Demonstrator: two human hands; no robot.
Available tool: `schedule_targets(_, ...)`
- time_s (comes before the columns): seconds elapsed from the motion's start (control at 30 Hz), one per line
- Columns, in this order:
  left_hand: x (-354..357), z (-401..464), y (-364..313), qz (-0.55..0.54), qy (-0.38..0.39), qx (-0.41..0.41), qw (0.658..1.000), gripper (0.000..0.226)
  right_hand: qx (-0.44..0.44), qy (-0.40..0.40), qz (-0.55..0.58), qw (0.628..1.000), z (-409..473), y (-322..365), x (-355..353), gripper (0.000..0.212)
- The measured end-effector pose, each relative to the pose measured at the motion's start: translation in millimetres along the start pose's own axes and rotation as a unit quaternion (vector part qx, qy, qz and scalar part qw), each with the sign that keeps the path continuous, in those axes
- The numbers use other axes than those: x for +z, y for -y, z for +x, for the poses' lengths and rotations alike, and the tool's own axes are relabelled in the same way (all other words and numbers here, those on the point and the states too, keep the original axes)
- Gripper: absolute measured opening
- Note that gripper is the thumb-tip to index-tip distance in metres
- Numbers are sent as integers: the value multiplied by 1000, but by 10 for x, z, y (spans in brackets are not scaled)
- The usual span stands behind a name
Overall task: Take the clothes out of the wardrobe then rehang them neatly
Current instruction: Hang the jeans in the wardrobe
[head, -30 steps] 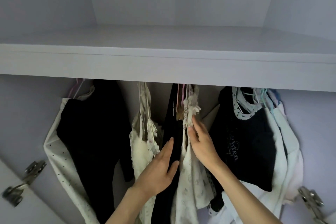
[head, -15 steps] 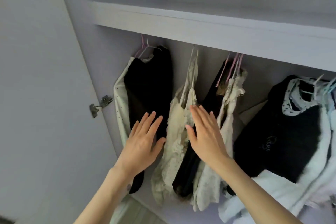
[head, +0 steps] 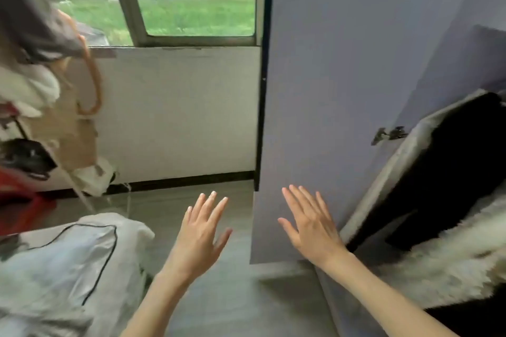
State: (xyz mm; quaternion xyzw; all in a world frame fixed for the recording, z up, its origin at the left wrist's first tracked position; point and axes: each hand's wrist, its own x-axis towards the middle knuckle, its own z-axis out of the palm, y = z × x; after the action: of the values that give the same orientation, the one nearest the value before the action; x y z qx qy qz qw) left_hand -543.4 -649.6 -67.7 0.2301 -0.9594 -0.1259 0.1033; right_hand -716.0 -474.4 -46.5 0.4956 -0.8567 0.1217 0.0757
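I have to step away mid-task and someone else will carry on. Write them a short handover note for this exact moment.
Left hand: open, fingers spread, holding nothing, out over the floor.
Right hand: open, empty, in front of the open wardrobe door; contact with it cannot be told.
Clothes: a black garment and a white one beside it still hang inside the wardrobe at the right edge of the view. The rest of the rail is out of view.
Done: doors open; no removed garment is in view.
Left: take the clothes out, then rehang them neatly.
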Motion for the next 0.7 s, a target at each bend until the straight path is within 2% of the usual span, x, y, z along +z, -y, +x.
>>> schedule_targets(0.1, -134, -817, 698, -19, -26, -115, 993, 61, -84, 20, 33, 996, 158, 906, 302, 59)
schedule_targets(0.2, -272, -1647, 1328, -17, -34, -233, 972, 58, -144, 46, 85, 985, 179, 1822, 597, 57)
schedule_targets(0.3, -421, -2368, 1814, -21, -44, -321, 946, 69, -197, 79, 131, 968, 129, 2634, 868, 57)
schedule_targets(0.47, -520, -3263, 2081, -20, -90, -451, 888, 94, -280, 156, 164, 933, 16, 3617, 1178, 60)
schedule_targets(0.63, -503, -3786, 2235, -33, -89, -539, 837, 92, -363, 206, 167, 893, 89, 4228, 1415, 86)
schedule_targets(0.7, -499, -3900, 2301, -31, -81, -558, 826, 96, -384, 211, 169, 883, 146, 4437, 1509, 82)
